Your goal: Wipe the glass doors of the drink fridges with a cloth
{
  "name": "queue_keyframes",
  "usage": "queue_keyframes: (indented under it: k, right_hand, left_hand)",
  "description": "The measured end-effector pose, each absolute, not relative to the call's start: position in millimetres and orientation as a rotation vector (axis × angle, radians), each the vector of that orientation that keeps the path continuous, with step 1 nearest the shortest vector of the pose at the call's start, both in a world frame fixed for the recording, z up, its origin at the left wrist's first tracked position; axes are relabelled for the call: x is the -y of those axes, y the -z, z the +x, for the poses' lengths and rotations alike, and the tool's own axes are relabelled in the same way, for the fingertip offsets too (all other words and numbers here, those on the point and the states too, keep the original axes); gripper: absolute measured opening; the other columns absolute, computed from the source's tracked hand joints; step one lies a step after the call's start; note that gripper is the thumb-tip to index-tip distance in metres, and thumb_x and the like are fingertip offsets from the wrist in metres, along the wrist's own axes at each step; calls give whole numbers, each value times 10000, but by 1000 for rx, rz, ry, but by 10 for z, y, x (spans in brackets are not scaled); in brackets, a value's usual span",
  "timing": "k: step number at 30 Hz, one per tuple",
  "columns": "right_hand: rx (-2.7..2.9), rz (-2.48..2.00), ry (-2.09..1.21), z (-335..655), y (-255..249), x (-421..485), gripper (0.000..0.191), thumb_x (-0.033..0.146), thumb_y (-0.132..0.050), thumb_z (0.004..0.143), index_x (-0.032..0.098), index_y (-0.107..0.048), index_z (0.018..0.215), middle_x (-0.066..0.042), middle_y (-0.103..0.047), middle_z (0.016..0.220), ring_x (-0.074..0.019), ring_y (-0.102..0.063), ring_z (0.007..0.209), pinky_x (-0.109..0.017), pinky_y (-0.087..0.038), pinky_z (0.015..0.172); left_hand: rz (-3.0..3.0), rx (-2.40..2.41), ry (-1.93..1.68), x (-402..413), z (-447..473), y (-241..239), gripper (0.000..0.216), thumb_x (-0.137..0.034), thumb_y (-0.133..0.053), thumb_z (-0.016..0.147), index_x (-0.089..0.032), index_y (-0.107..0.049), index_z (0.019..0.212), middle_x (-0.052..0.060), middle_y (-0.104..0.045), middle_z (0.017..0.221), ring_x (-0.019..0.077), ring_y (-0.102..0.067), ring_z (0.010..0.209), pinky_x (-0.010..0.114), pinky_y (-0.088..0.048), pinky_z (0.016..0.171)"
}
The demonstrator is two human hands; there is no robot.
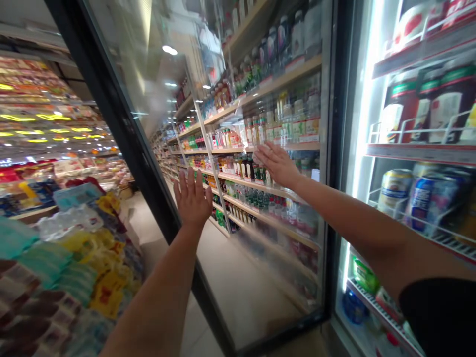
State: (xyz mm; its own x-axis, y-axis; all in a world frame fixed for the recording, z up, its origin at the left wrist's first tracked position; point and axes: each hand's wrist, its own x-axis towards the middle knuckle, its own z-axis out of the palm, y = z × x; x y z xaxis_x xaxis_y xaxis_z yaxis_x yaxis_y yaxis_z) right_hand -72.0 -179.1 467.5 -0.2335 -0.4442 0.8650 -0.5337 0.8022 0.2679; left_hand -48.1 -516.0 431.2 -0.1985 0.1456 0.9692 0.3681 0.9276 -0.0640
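Note:
A glass door (238,277) in a dark frame stands swung out from a lit drinks fridge. My left hand (193,196) lies flat against the glass near the door's outer edge, fingers spread and nothing held. Farther right and higher, my right hand (277,163) presses on the same pane, its fingers stretched and close together. A small white wipe (256,157) shows at the edge of those fingers; most of it is hidden under them. Bottles on shelves show through and in the glass.
To the right, fridge shelves hold dark bottles (442,106) and drink cans (394,191) behind wire rails. Stacked packaged goods (85,253) stand at the lower left beside the pale floor (148,223). The door's dark frame (137,134) slants across the view.

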Motion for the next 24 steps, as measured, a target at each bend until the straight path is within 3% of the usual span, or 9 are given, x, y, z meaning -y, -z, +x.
queue_keyframes:
  k: [4,10,14,17,21,24]
  right_hand:
    - [1813,576,-218,-725,-4693,1928,626,149,-367,1059,310,-332,1663,-39,-395,1702,-287,-200,1635,-589,-271,1308]
    - [1850,846,17,-688,-4706,1999,576,110,-377,1052,297,-468,1589,-1,-473,1658,-238,-298,1604,-506,-301,1310]
    - [1811,615,-164,-731,-5026,2000,619,148,-359,1061,286,-325,1665,-28,-362,1719,-300,-217,1628,-588,-267,1311]
    - [1812,592,-184,-706,-4978,2082,685,130,-340,1051,314,-207,1697,-20,-332,1733,-302,-159,1642,-610,-228,1321]
    - [1885,929,87,-647,-4856,2116,712,110,-387,1035,388,-243,1675,49,-390,1704,-228,-239,1625,-527,-249,1334]
    - [1853,908,79,-702,-5034,2052,738,108,-411,1025,395,-221,1678,55,-375,1711,-250,-241,1624,-551,-248,1329]
  left_hand:
    - [-382,1774,231,5153,-466,-4315,624,-440,-459,1038,-152,-458,1591,162,-319,1689,306,-142,1626,573,-69,1327]
    - [-386,1798,227,5148,-456,-4314,629,-437,-436,1047,-155,-426,1609,150,-277,1709,299,-114,1631,567,-48,1330]
    - [-383,1814,254,5143,-458,-4316,640,-446,-437,1045,-149,-419,1612,159,-276,1711,309,-100,1632,569,-30,1331]
    - [-387,1832,272,5137,-448,-4322,645,-443,-441,1041,-138,-419,1610,171,-263,1714,325,-97,1631,573,-12,1332]
    - [-371,1823,226,5135,-438,-4322,638,-437,-433,1047,-142,-418,1612,167,-267,1710,318,-94,1631,577,-46,1329]
    - [-377,1804,226,5145,-449,-4316,633,-435,-438,1043,-150,-427,1609,156,-274,1707,304,-107,1630,573,-55,1328]
